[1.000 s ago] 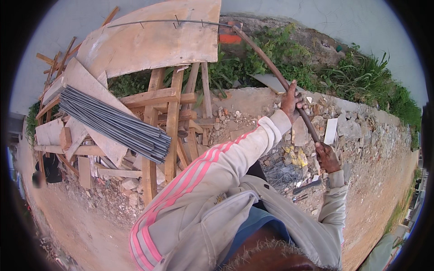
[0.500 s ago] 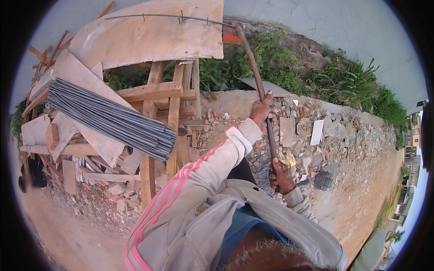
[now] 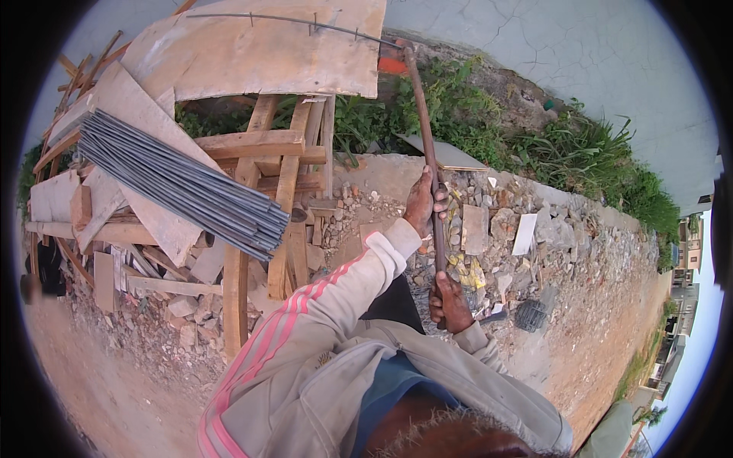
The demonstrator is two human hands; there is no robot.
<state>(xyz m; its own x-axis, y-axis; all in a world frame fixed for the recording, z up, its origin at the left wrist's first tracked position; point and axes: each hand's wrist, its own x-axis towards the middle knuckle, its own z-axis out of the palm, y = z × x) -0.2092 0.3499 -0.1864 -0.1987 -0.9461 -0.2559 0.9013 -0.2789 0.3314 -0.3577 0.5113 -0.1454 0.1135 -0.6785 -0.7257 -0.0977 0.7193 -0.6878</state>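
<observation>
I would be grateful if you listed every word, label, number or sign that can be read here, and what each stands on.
No text can be read in this view.
Chest emblem on the jacket: too small to read.
Yellow scraps in the rubble: too small to tell whether printed.
Long brown bar and bundled steel rods: no lettering visible.

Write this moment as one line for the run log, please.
left grip: closed around brown bar | right grip: closed around its near end | thin rod: across pale board, reaching bar's far end | grey rods: piled left
</observation>
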